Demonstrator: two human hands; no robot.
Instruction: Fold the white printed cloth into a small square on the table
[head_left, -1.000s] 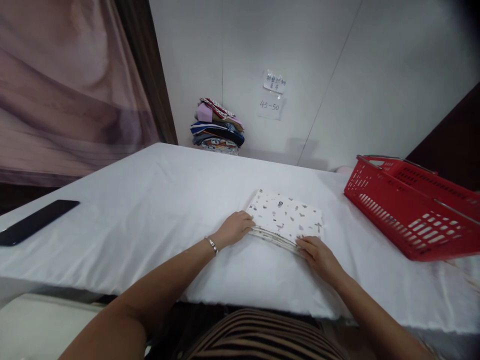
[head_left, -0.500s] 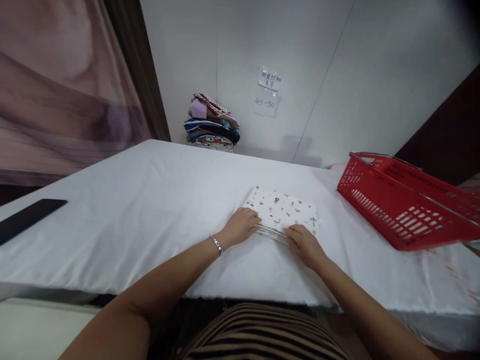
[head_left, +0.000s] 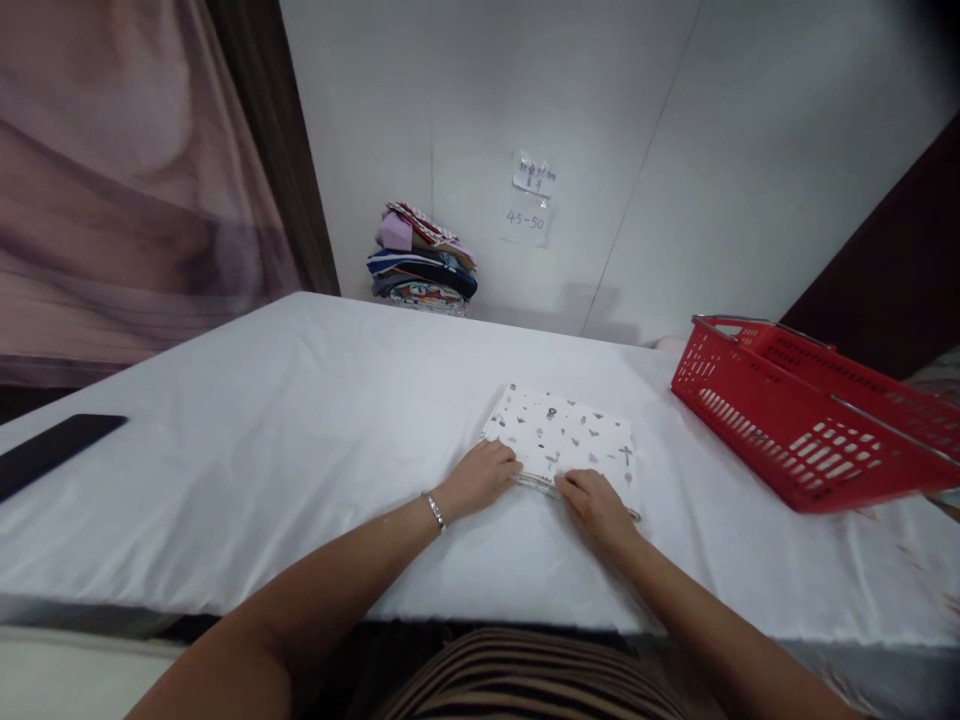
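Note:
A folded white cloth [head_left: 570, 435] with small dark prints lies flat on the white-covered table [head_left: 360, 400]. My left hand [head_left: 484, 475], with a silver bracelet at the wrist, holds the near left corner, its fingers closed over the edge. At the near edge, right of the middle, my right hand [head_left: 596, 503] has its fingers closed on the cloth, the thumb side hidden. Folded layers show along the edge between both hands.
A red plastic basket [head_left: 780, 420] with metal handles stands at the right. The dark flat object [head_left: 56, 450] lies at the far left. Against the wall is a stack of folded fabrics [head_left: 424, 265], left of two paper signs [head_left: 529, 215]. A pink curtain hangs at the left.
My right hand has moved slightly left along the near edge, and the cloth's near right corner now shows beside it. The whole view has shifted a little, with things appearing lower.

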